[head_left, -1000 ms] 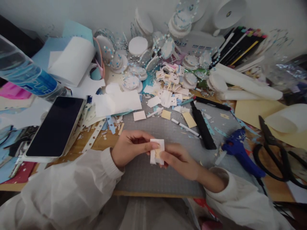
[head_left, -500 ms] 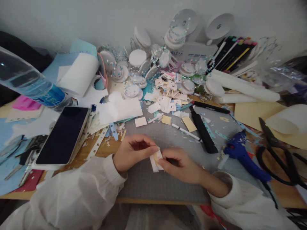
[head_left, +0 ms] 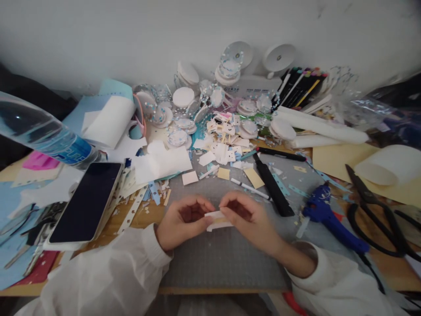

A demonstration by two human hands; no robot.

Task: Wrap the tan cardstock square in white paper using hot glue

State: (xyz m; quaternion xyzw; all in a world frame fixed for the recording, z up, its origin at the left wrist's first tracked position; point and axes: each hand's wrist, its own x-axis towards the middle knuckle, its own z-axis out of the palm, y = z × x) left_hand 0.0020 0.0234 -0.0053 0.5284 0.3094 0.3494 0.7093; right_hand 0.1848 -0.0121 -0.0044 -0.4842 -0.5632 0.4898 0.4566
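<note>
Between my two hands is a small folded piece of white paper [head_left: 218, 220] with a pale yellow strip along its middle. My left hand [head_left: 187, 218] pinches its left end between thumb and fingers. At the right end, my right hand [head_left: 248, 219] grips it the same way. The paper lies roughly level above the grey cutting mat [head_left: 223, 263]. Just beyond my hands, on the mat, are a pale pink paper square [head_left: 190, 177], a yellow paper square [head_left: 223, 174] and a white pen [head_left: 250, 189].
A phone [head_left: 86, 202] and a tilted water bottle [head_left: 49, 131] are at left. On the right lie a black marker [head_left: 272, 186], a blue glue gun [head_left: 332, 217] and black scissors [head_left: 378, 215]. Paper cutouts [head_left: 225, 131] and round white pieces [head_left: 183, 97] crowd the back.
The white paper has turned from roughly upright to level. My right hand has shifted its grip to the paper's right end. The camera view has tilted up slightly.
</note>
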